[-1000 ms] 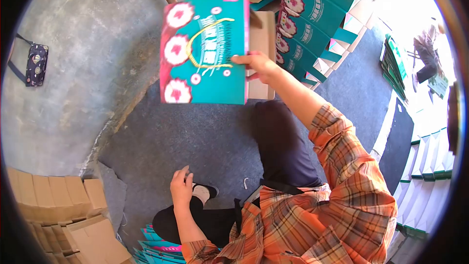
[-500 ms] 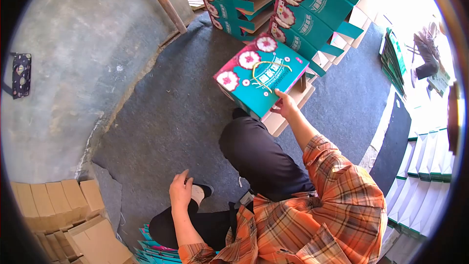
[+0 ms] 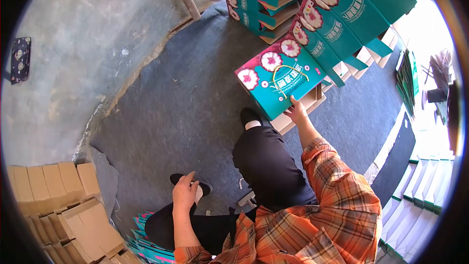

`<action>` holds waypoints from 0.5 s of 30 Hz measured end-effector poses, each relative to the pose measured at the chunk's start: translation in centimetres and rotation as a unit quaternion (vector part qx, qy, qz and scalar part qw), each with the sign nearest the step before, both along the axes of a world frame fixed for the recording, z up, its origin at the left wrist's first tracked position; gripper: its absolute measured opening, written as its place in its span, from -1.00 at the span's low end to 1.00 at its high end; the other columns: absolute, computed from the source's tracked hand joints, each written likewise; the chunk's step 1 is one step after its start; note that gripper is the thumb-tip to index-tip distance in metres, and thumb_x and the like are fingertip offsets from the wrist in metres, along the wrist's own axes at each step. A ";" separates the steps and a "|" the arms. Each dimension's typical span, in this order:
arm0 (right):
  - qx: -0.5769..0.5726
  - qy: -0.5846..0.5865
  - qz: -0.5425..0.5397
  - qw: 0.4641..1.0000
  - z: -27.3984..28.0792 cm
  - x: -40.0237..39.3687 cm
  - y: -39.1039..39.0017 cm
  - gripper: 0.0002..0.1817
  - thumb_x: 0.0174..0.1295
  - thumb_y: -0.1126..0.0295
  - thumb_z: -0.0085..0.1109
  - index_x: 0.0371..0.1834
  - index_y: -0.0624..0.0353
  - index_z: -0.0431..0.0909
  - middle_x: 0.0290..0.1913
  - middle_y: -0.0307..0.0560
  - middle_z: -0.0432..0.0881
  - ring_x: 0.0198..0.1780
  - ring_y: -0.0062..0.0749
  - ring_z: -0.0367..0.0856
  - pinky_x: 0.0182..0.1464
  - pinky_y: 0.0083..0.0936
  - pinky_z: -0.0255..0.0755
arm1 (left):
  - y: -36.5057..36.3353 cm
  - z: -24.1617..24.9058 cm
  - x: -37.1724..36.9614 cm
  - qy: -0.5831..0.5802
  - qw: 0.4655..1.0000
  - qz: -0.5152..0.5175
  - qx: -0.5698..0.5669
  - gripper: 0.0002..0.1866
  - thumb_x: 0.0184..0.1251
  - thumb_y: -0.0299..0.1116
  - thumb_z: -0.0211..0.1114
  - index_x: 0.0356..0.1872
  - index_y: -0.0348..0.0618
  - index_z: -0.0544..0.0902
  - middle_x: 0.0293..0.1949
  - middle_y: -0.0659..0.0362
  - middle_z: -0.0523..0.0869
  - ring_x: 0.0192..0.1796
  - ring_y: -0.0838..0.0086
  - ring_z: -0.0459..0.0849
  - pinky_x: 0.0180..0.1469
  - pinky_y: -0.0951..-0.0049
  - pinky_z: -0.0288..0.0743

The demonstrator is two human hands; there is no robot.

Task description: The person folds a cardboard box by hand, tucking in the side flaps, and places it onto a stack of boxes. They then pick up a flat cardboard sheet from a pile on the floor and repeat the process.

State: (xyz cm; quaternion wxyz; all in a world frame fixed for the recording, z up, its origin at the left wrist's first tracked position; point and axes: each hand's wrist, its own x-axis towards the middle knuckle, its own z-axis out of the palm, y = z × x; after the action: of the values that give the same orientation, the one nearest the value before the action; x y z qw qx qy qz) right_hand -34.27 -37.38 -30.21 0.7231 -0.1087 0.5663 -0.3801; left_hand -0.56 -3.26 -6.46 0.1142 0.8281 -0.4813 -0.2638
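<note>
A teal gift box [image 3: 267, 97] with pink and white flower-like pictures and a gold cord handle lies at the near end of a row of like boxes [image 3: 332, 32]. My right hand [image 3: 297, 111] grips its near right edge, thumb on top and the other fingers underneath, partly hidden. Brown cardboard flaps [image 3: 285, 123] show below that edge. Over my bent leg, my left hand [image 3: 184, 193] hangs with nothing in it, its fingers loosely stretched out.
Brown cardboard boxes [image 3: 93, 227] are stacked at lower left. Folded teal cartons [image 3: 139, 237] lie beside my leg. White and green cartons [image 3: 415, 205] line the right side. A dark patterned pouch [image 3: 20, 60] rests on the concrete at far left.
The box in my right hand has come closer to the end of the row and lies more in line with it. My left hand stays near my leg. The camera view has shifted.
</note>
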 end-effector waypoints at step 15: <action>-0.057 0.028 -0.029 0.998 -8.9 -4.9 -1.2 -0.41 0.33 0.09 -0.12 0.43 -0.05 0.15 -0.27 -0.24 0.52 -0.28 -0.36 0.45 -0.25 -0.12 0.42 | 0.3 0.3 0.5 -0.029 0.996 -0.046 -0.078 -0.63 0.23 -0.33 0.26 0.08 -0.08 0.57 -0.14 0.02 0.63 -0.09 0.10 0.63 -0.08 0.18 0.51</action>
State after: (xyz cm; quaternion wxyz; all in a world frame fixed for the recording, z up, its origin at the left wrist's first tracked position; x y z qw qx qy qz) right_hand -39.15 -38.57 -39.09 0.6879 -0.1439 0.5671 -0.4295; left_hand -0.10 -2.92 -6.12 0.1520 0.8009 -0.5410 -0.2067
